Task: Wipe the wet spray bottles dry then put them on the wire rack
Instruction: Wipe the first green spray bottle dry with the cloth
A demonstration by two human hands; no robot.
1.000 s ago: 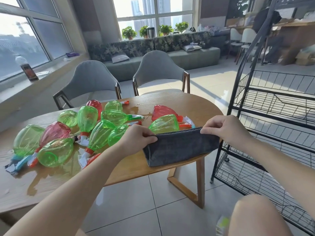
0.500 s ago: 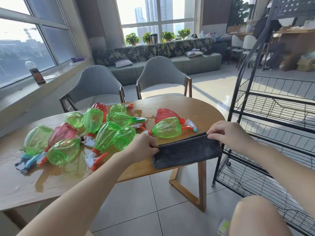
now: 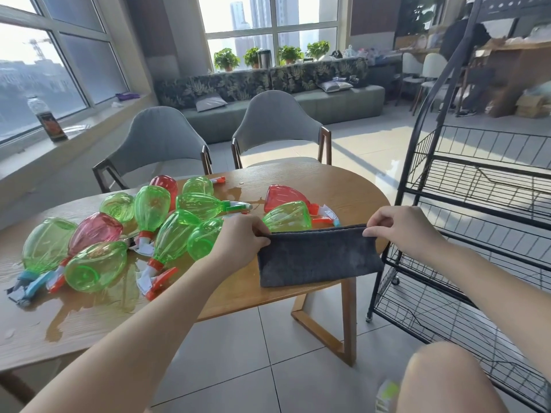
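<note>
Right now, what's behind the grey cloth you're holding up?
Behind the grey cloth, a green spray bottle and a red spray bottle lie on the wet table. The table edge below is covered.

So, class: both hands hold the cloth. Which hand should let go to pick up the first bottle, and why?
Probably the left hand. It is right beside the green bottles lying on the wet table, while the right hand is by the wire rack and can keep pinching the cloth.

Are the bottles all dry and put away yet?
Not yet. Nothing looks done: the wire rack shelves in view hold no bottles. The left hand and right hand pinch the grey cloth. The spray bottles lie on the wet table.
</note>
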